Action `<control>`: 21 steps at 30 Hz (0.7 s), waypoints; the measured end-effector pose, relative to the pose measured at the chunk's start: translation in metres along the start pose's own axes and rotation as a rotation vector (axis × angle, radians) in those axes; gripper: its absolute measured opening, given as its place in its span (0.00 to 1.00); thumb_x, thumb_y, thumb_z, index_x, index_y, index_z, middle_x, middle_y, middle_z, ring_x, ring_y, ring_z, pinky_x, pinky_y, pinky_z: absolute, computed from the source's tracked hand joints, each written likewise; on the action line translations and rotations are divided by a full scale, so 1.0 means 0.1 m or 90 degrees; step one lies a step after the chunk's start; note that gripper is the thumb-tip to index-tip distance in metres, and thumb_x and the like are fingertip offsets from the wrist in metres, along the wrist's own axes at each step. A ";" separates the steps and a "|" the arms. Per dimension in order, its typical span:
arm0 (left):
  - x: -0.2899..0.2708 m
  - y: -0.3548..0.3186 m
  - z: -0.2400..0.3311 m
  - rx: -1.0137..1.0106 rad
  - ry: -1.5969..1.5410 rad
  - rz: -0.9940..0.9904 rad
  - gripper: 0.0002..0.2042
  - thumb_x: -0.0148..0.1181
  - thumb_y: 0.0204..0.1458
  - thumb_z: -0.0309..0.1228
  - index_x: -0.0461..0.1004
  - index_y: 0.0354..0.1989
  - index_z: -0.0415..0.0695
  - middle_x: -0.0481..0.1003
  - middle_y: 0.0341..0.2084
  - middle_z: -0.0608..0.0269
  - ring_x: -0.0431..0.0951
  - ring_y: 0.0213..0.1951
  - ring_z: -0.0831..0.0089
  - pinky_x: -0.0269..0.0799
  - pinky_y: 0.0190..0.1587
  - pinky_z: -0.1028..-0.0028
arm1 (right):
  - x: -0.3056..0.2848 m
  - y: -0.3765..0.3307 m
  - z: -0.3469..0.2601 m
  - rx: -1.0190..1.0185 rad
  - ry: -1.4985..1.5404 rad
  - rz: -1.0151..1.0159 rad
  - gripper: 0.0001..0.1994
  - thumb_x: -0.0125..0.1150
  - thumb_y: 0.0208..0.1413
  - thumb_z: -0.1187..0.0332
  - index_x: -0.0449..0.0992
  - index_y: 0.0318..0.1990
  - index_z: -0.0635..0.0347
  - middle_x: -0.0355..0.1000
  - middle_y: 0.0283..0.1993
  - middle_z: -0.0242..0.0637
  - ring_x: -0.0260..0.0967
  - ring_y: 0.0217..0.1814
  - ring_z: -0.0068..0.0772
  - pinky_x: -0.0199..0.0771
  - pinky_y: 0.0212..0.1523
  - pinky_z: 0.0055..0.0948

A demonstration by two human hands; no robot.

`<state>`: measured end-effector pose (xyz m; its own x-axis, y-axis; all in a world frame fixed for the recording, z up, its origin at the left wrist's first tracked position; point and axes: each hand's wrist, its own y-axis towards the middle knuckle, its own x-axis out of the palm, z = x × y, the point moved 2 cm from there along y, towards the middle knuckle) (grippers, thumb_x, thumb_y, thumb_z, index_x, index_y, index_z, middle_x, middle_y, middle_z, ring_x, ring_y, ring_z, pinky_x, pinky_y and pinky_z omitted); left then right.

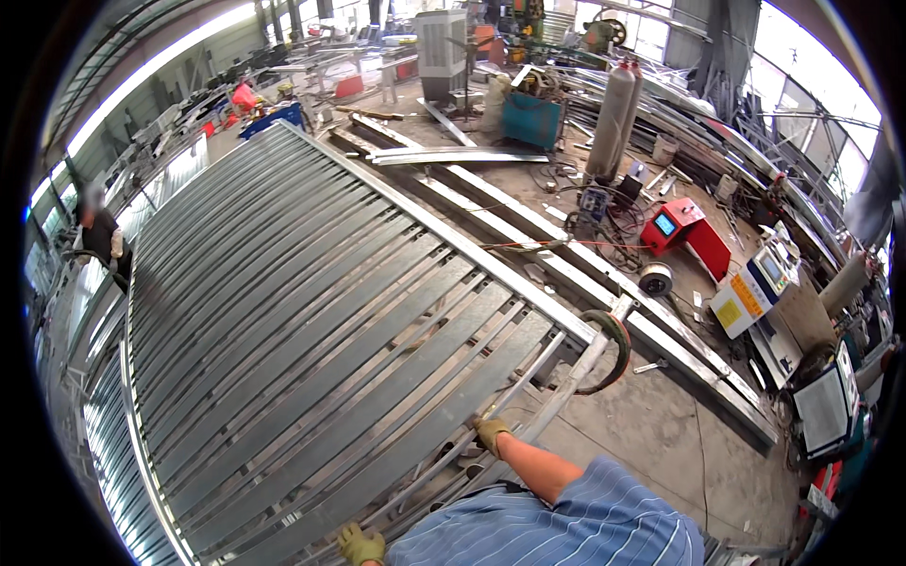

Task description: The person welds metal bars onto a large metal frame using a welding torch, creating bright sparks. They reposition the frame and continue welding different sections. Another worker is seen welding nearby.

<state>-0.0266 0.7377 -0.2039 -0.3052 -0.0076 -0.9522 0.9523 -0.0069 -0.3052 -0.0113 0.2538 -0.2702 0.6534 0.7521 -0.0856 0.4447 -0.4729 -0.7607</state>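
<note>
A large slatted metal panel (pixel 311 311) lies before me, its grey slats running between two light side rails. Along its near end runs a thin metal bar (pixel 525 377). My right hand (pixel 491 436), in a yellowish work glove, is closed around this bar. Further down to the left, my left hand (pixel 362 545), gloved alike, has its fingers curled at the bar's lower end; its underside is hidden. Beside the bar, close to my body, is a second metal rail (pixel 573 382). A dark round hoop (pixel 618 354) stands at the panel's right corner.
Long metal beams (pixel 651 330) lie on the floor to the right. Beyond them are a red machine with a screen (pixel 675 226), a wire spool (pixel 656 279), a white machine (pixel 755 288), a gas cylinder (pixel 612 123) and loose cables. Another person (pixel 99 231) stands at the far left.
</note>
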 end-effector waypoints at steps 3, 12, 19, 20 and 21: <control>0.10 -0.06 0.05 0.045 0.000 0.045 0.27 0.65 0.55 0.46 0.77 0.59 0.43 0.76 0.58 0.44 0.73 0.63 0.47 0.68 0.67 0.49 | -0.09 0.02 0.09 0.009 0.011 -0.005 0.28 0.62 0.64 0.44 0.78 0.54 0.63 0.78 0.42 0.44 0.77 0.37 0.39 0.80 0.35 0.42; -0.24 0.12 0.43 -0.034 -0.020 -0.010 0.27 0.63 0.53 0.53 0.79 0.57 0.49 0.75 0.61 0.59 0.68 0.66 0.54 0.66 0.66 0.48 | -0.44 1.02 0.39 0.101 0.154 -0.133 0.20 0.54 0.68 0.47 0.81 0.46 0.53 0.80 0.54 0.50 0.75 0.60 0.53 0.75 0.62 0.48; -0.22 -0.04 0.35 -0.127 -0.072 -0.087 0.25 0.61 0.57 0.51 0.80 0.58 0.50 0.77 0.62 0.60 0.70 0.67 0.54 0.67 0.66 0.47 | -0.38 0.49 -0.06 -0.703 -0.836 -0.104 0.20 0.68 0.56 0.55 0.80 0.52 0.55 0.82 0.46 0.57 0.78 0.50 0.68 0.79 0.51 0.55; -0.28 0.01 0.38 -0.130 -0.074 -0.096 0.25 0.60 0.57 0.51 0.80 0.59 0.50 0.76 0.62 0.60 0.69 0.67 0.54 0.68 0.67 0.47 | -0.38 0.55 -0.04 -0.720 -0.760 -0.102 0.20 0.67 0.57 0.55 0.80 0.53 0.56 0.82 0.46 0.58 0.78 0.50 0.68 0.79 0.50 0.56; -0.31 0.07 0.42 -0.130 -0.076 -0.107 0.25 0.59 0.58 0.51 0.80 0.60 0.51 0.76 0.62 0.60 0.69 0.68 0.54 0.68 0.67 0.47 | -0.40 0.64 -0.03 -0.733 -0.684 -0.099 0.20 0.67 0.58 0.56 0.80 0.53 0.57 0.81 0.46 0.59 0.78 0.49 0.68 0.79 0.49 0.56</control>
<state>-0.0108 0.6963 -0.1759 -0.4462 -0.1410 -0.8837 0.8654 0.1834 -0.4663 -0.0069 0.1919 -0.3137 0.0598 0.5490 -0.8337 0.9973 -0.0678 0.0269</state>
